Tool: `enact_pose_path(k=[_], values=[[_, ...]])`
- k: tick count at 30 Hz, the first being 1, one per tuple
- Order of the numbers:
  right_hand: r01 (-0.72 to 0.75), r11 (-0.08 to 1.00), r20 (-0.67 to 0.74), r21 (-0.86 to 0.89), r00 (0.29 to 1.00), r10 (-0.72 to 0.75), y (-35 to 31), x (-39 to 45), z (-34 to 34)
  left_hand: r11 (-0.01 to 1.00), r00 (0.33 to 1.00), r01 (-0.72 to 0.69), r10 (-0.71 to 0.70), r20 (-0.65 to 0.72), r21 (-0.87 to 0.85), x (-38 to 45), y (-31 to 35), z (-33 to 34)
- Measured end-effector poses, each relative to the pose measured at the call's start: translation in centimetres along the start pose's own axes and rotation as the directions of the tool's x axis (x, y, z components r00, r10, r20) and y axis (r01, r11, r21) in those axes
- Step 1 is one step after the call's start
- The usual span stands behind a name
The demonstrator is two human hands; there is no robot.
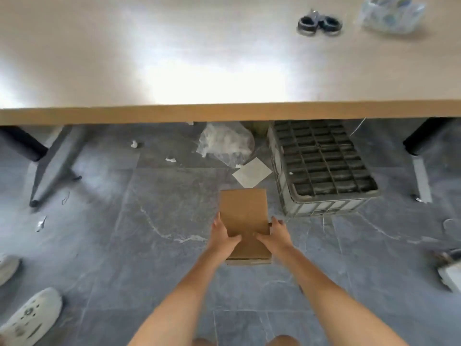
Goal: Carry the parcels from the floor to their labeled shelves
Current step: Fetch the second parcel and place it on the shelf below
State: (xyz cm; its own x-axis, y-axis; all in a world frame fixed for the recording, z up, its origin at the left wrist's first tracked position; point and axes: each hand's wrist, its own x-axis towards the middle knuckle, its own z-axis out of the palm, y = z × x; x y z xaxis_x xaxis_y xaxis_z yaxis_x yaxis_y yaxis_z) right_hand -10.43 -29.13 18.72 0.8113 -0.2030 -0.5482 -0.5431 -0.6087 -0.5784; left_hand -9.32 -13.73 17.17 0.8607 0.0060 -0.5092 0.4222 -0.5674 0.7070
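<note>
Parcel [243, 213], a flat cardboard box, sits gripped between left hand [222, 234] and right hand [275, 233] above the floor [124, 245]; at two o'clock, a gridded crate [321, 168] holds nothing I can make out.

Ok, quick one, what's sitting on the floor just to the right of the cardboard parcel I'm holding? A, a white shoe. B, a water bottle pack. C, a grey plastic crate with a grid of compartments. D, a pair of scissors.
C: the grey plastic crate with its grid of compartments stands on the floor right of the cardboard parcel, partly under the table.
</note>
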Motion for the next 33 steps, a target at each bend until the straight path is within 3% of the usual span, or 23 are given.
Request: enact_pose_path(k=[9,13,21,24,29,33], values=[[-0.002,0.990,0.066,0.142,0.998,-0.007,-6.8,-15.5,-9.0,0.999,0.997,0.029,-0.026,0.077,-0.038,-15.2,10.0,-7.8],[-0.071,0.979,0.157,0.193,0.987,0.040,-8.8,-20.2,-11.8,0.996,0.994,0.081,-0.079,0.080,-0.022,-20.0,13.4,-10.9],[-0.204,0.833,0.241,0.515,0.967,0.088,-12.1,-29.2,-15.9,0.968,0.984,0.177,-0.170,0.054,-0.178,-28.3,17.6,-14.8],[-0.121,0.879,0.211,0.462,0.977,0.024,-11.7,-32.2,-18.0,0.962,0.984,0.176,-0.174,0.027,-0.209,-31.2,19.0,-15.5],[-0.112,0.864,0.173,0.491,0.985,0.029,-10.7,-36.7,-21.0,0.930,0.983,0.159,-0.180,-0.034,-0.332,-37.1,20.2,-15.8],[-0.045,0.918,0.227,0.394,0.973,-0.049,-11.5,-39.7,-21.5,0.915,0.970,0.174,-0.223,-0.096,-0.365,-41.7,20.6,-16.3]])
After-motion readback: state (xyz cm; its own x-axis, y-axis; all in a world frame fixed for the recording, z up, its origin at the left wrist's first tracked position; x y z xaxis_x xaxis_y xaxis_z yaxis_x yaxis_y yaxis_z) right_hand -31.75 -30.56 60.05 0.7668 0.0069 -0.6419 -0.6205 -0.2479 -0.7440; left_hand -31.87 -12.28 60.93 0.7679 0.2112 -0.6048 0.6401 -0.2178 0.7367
